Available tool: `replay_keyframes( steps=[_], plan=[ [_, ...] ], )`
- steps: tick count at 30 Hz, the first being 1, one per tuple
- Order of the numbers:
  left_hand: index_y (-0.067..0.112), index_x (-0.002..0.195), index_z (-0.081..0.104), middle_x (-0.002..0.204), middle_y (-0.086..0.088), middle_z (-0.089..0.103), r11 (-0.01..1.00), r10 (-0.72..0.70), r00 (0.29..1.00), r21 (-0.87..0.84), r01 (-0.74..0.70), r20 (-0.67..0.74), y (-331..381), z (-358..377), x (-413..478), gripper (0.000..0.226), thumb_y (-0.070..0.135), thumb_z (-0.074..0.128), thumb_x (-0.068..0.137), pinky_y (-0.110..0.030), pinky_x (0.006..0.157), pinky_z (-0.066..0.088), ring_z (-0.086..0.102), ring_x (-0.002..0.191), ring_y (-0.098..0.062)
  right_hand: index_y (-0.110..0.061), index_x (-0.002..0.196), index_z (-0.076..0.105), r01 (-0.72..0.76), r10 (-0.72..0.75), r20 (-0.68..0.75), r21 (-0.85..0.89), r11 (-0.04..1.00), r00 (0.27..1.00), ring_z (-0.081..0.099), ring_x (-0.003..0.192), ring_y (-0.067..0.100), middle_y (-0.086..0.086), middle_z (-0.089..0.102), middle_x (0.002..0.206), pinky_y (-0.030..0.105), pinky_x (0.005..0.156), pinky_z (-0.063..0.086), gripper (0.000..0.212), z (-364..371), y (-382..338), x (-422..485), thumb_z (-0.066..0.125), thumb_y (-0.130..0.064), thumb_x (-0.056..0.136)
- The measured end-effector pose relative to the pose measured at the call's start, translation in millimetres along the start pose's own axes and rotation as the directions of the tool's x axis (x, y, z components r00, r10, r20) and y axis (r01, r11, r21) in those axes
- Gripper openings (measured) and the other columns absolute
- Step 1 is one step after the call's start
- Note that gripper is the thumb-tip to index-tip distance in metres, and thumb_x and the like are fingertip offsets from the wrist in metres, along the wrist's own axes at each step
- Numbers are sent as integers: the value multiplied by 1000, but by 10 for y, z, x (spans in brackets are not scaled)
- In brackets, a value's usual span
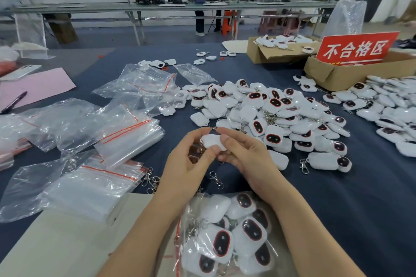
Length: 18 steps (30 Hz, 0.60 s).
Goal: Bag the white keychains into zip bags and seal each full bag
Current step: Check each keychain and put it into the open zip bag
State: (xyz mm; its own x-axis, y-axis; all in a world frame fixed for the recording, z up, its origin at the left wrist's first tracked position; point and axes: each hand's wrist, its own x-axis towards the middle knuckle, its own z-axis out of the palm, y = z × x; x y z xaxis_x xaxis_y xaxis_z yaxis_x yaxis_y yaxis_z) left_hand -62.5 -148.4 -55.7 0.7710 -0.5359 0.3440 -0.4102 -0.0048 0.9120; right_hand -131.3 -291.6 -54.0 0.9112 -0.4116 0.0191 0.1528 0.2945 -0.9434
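Both hands at frame centre, on one white keychain (212,141). My left hand (188,165) pinches it from the left, thumb on its lower edge. My right hand (246,156) curls round its right side, fingertips at the metal ring on top. The keychain is held off the blue tablecloth (351,198), just below the big pile of keychains (270,112) at centre right.

A filled zip bag (227,240) lies bottom centre between my forearms, packed with keychains; I can't tell whether it is sealed. Empty zip bags (126,137) with red strips are spread across the left half. Loose clasps (216,179) lie under my hands.

A second heap (387,108) sits at the right edge, below a cardboard box (337,74) with a red sign (355,48). A pink sheet (38,85) and pen (14,102) are at the left edge.
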Motion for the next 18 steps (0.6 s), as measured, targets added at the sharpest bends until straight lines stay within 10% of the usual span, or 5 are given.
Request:
replay_keyframes(
  steps=[8, 18],
  plan=[
    [32, 101, 71, 78, 10, 71, 993, -58, 998, -103, 55, -19, -42, -27, 8, 24, 51, 62, 90, -15, 70, 50, 66, 71, -6, -25, 106, 78, 129, -120, 84, -114, 985, 989, 71, 95, 16, 6, 76, 107, 22, 87, 54, 43, -32, 49, -14, 78, -58, 79],
    [37, 95, 72, 77, -1, 69, 995, -39, 999, -96, 40, 14, -32, -40, 25, 14, 46, 62, 92, -21, 71, 53, 65, 70, -11, -25, 97, 80, 134, -127, 76, -95, 986, 989, 70, 88, 14, 6, 77, 99, 20, 81, 54, 21, -38, 45, -12, 72, -40, 85]
  ],
)
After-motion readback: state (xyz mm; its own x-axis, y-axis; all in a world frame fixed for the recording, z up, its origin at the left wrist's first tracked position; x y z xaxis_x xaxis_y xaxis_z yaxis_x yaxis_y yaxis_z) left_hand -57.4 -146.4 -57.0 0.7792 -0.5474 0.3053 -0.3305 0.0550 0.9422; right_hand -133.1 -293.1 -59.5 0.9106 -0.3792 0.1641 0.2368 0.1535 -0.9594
